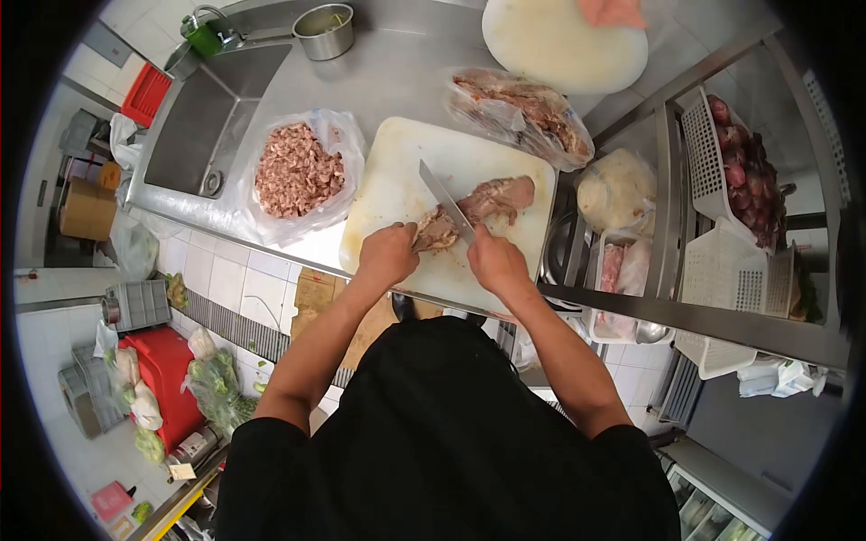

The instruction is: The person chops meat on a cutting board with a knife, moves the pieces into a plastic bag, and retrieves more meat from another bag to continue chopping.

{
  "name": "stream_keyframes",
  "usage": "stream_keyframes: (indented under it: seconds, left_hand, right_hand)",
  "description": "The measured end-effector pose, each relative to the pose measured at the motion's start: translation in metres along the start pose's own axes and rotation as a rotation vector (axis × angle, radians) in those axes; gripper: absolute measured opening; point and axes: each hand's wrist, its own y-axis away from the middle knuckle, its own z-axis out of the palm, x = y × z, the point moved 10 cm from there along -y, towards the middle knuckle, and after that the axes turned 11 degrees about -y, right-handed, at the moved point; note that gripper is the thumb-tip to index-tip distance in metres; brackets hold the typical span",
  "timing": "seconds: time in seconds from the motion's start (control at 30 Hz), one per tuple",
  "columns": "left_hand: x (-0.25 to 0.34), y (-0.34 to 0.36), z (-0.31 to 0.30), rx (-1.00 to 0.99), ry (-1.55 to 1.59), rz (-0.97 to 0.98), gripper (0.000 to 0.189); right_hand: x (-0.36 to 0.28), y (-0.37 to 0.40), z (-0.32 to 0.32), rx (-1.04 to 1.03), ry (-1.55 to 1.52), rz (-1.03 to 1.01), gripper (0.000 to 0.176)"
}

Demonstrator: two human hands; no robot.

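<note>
My right hand (498,261) is closed round the handle of a knife (441,190), whose blade points up and to the left. The blade crosses a long piece of cooked-looking meat (502,200) lying on a white cutting board (393,171). My left hand (390,254) grips the near left end of that meat with curled fingers. To the left of the board, a clear plastic bag (347,135) spreads open around a heap of diced meat (296,171). Behind the board lies another clear bag of larger meat pieces (532,108).
A sink (203,135) is set into the steel counter at left, with a metal pot (324,32) behind it. A round board (550,45) lies at the back. On the right, a metal rack (666,194) holds a basket of onions (744,180). A red bin (167,379) stands below left.
</note>
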Motion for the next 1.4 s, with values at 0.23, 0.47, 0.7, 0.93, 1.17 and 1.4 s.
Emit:
stream_keyframes:
  seconds: [0.23, 0.47, 0.7, 0.93, 1.17, 1.4]
  left_hand:
    - [-0.003, -0.006, -0.006, 0.003, -0.022, -0.015, 0.026]
    - [0.001, -0.007, 0.003, -0.038, -0.144, -0.044, 0.026]
    - [-0.028, -0.019, -0.021, -0.016, -0.259, 0.045, 0.020]
    - [-0.036, -0.096, -0.074, 0.101, -0.264, 0.038, 0.022]
    - [0.101, -0.176, -0.121, 0.453, -0.109, 0.254, 0.047]
    - [0.156, -0.326, -0.120, 0.398, -0.074, 0.186, 0.050]
  right_hand:
    - [-0.054, 0.015, -0.077, 0.349, -0.234, -0.197, 0.023]
    - [0.003, -0.033, 0.018, 0.020, -0.002, 0.016, 0.023]
    - [0.016, -0.023, 0.014, -0.019, -0.078, 0.033, 0.023]
    - [0.058, 0.062, -0.020, 0.245, -0.419, 0.105, 0.032]
    - [0.138, 0.146, -0.054, 0.545, -0.693, 0.381, 0.028]
    - [0.180, 0.220, -0.040, 0.623, -0.709, 0.590, 0.029]
